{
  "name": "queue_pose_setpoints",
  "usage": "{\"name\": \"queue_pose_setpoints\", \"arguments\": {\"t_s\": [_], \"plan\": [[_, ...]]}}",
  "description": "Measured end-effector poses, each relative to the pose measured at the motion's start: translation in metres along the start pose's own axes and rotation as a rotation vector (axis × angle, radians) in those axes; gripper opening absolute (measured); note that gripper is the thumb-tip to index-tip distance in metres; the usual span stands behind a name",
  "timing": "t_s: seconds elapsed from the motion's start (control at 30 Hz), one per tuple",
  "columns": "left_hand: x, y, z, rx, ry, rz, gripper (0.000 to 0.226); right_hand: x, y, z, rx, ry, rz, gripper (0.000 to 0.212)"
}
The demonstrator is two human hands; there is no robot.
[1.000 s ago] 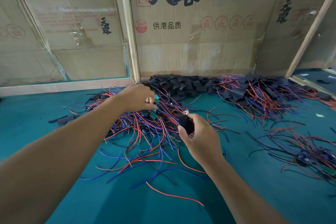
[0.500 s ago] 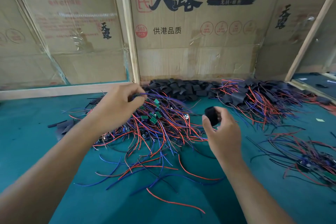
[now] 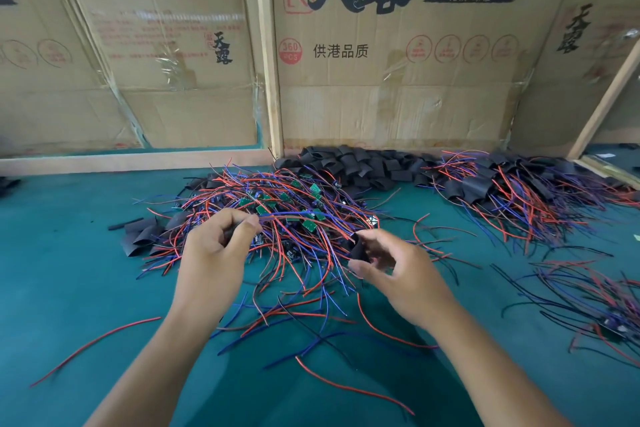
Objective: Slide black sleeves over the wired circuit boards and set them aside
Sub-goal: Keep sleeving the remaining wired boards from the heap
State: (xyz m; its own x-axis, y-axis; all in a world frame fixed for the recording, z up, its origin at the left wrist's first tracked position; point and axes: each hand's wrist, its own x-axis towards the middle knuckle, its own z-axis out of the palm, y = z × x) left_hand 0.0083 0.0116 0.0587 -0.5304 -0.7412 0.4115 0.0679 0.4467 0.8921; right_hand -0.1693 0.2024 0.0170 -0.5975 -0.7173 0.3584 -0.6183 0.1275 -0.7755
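Observation:
A tangled heap of green circuit boards [image 3: 277, 205] with red and blue wires lies on the teal table ahead of me. My left hand [image 3: 216, 250] pinches a bundle of wires [image 3: 304, 217] that stretches rightward above the heap. My right hand [image 3: 391, 270] holds a black sleeve [image 3: 358, 248] between thumb and fingers, and the wire ends reach its opening. The board on those wires is hidden by my left hand. A pile of loose black sleeves [image 3: 349, 163] lies against the cardboard wall.
Sleeved boards [image 3: 519, 191] with wires are heaped at the back right. Another tangle of wired pieces [image 3: 595, 302] lies at the right edge. A few flat sleeves [image 3: 142, 236] sit left of the heap. Loose wires [image 3: 93, 345] trail toward me. Cardboard walls [image 3: 381, 80] close the back.
My left hand pulled a wire bundle out of the heap toward me. My right hand brought the sleeve in from the right to meet the wire ends.

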Motion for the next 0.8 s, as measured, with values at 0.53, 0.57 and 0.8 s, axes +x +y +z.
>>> {"name": "queue_pose_setpoints", "arguments": {"t_s": [0.53,0.57,0.8], "plan": [[-0.02,0.018,0.003,0.316,0.2,0.355,0.02,-0.006,-0.035,-0.001,-0.165,0.131,0.001,0.018],[-0.021,0.018,0.003,0.321,0.197,0.362,0.019,-0.006,-0.036,0.0,-0.159,0.132,0.018,0.019],[-0.026,0.02,0.009,0.372,0.153,0.443,0.018,-0.008,-0.039,0.004,-0.133,0.193,0.101,0.022]]}}
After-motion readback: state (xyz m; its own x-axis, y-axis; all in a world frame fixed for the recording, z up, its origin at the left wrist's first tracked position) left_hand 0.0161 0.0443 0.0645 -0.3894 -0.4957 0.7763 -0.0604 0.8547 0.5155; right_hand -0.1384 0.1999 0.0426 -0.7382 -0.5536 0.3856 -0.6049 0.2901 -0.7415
